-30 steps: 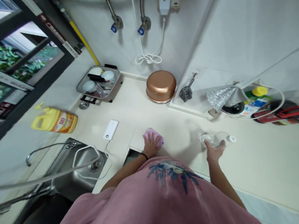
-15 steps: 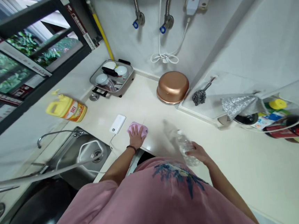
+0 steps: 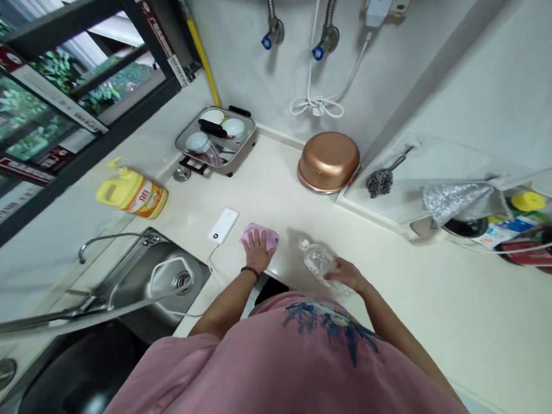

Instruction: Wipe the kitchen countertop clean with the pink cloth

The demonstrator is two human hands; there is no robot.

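Note:
My left hand (image 3: 259, 250) lies flat with fingers spread on a folded pink cloth (image 3: 269, 236) on the counter. Fingers wrapped round its side, my right hand (image 3: 347, 273) grips a clear plastic bottle (image 3: 317, 259) with a white cap. The bottle leans, cap end away from me and to the left; its lower end is partly hidden by my hand and shirt. A white power bank (image 3: 223, 226) with a cable lies just beyond the cloth, to the left.
To the left are a steel sink (image 3: 133, 290) holding a white basin, a yellow detergent jug (image 3: 134, 190) and a black wok (image 3: 74, 392). A dish-filled pan (image 3: 217, 141) and an upturned copper basin (image 3: 330, 160) stand at the back. A steel scrubber (image 3: 379, 183) hangs right.
My right hand has carried the bottle leftward, closer to the cloth. The left hand keeps its place on the cloth. The whole view has shifted slightly.

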